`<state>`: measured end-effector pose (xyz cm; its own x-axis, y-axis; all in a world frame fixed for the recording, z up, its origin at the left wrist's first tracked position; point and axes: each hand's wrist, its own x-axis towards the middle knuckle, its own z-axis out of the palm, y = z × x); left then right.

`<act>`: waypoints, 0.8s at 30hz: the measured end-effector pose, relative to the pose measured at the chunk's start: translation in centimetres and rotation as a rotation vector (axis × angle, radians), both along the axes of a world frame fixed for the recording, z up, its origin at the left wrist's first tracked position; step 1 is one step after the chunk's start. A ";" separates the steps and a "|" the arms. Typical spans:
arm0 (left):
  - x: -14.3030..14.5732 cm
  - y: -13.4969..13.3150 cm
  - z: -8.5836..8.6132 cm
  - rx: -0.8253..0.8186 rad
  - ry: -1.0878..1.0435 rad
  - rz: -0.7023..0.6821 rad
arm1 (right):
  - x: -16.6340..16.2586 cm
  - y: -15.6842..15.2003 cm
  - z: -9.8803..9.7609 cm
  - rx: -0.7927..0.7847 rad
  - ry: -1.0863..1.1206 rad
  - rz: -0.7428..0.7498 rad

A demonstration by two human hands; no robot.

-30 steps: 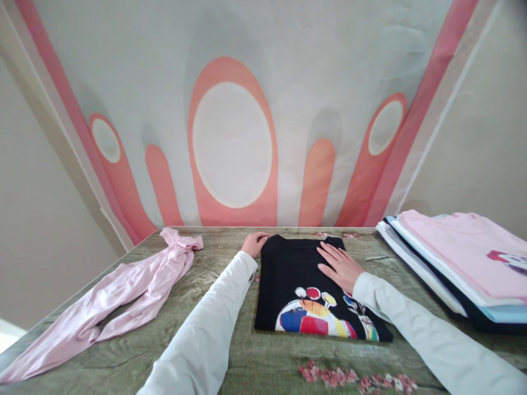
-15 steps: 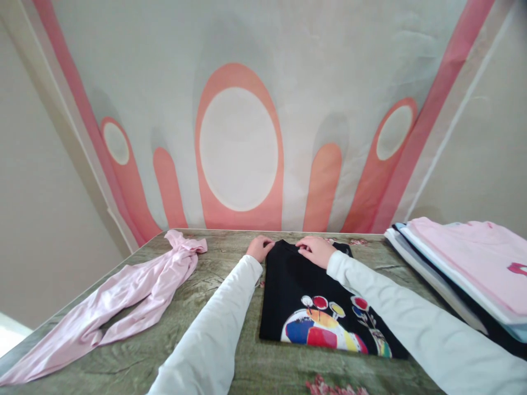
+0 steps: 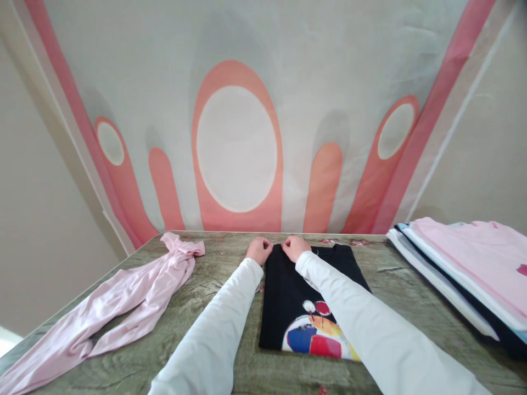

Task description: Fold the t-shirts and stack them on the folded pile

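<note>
A folded black T-shirt [image 3: 284,302] with a colourful print lies flat on the table, its neckline toward the far edge. At its far left corner my left hand [image 3: 259,250] pinches the cloth edge with closed fingers. Close beside it, my right hand [image 3: 295,248] is also closed in a pinch on the shirt's far edge, left of the neckline. My right sleeve crosses over the shirt and covers part of the print.
Pink trousers [image 3: 135,296] lie stretched out on the left of the wood-patterned table [image 3: 218,280]. A stack of folded clothes [image 3: 465,263], pink on top, stands at the right. Behind the table rises a wall with a pink and orange pattern [image 3: 236,148].
My right hand has moved left along the shirt's far edge, from the neckline to near my left hand. My left hand stays at the corner. The view has shifted slightly.
</note>
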<state>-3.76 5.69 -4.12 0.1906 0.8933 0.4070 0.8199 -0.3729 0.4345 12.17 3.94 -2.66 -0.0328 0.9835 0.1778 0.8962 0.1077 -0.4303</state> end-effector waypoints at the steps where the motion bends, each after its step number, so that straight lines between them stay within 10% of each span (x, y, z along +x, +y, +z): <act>1: 0.1 -0.1 0.1 0.006 0.006 0.009 | 0.1 0.0 -0.1 0.003 -0.004 -0.013; 9: 1.5 -3.1 2.2 0.131 0.211 -0.082 | 0.3 -1.3 1.9 0.078 -0.034 0.051; 16: 2.2 -3.3 0.4 -0.063 0.429 -0.147 | 2.3 -7.4 1.2 0.017 -0.169 0.485; 24: 2.0 -2.6 -0.7 -0.071 0.364 -0.048 | 9.2 -11.9 0.7 -0.053 -0.236 0.401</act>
<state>-1.74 3.10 -4.86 0.3540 0.9033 0.2424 0.9077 -0.3943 0.1438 21.39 -7.99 -1.96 -0.4458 0.8925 0.0693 0.8624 0.4489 -0.2340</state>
